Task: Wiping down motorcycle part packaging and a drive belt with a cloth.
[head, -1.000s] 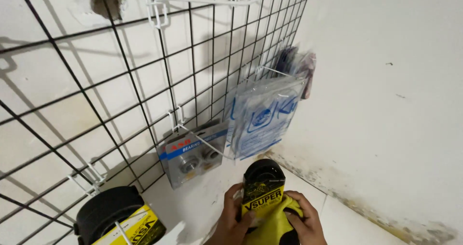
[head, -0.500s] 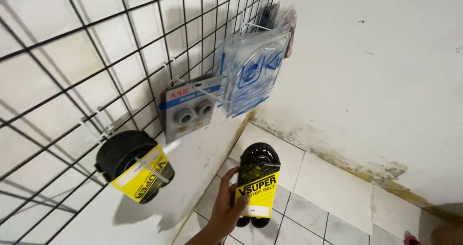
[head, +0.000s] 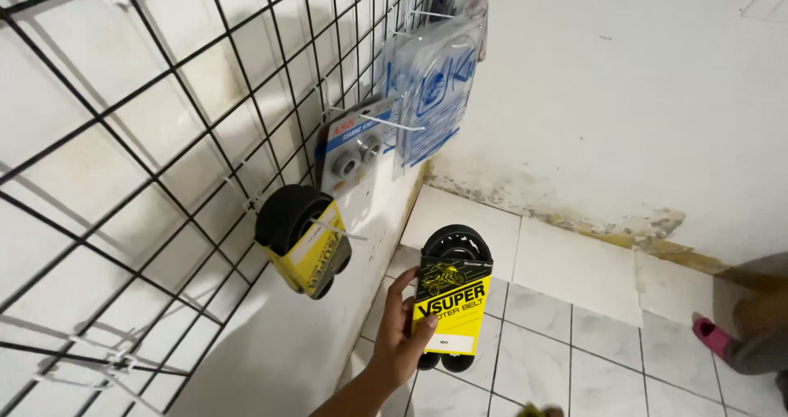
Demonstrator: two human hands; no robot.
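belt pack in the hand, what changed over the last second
Two hands gripped the belt pack a second ago; now only the left hand holds it, and the right is out of view. The belt on the hook, the bearing card and the blue packets stayed hanging.

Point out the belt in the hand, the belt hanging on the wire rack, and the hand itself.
Held belt (head: 452, 298): head view, on its yellow sleeve.
Hanging belt (head: 289, 212): head view, on the black rubber loop.
Left hand (head: 400, 343): head view, on the middle of the hand.
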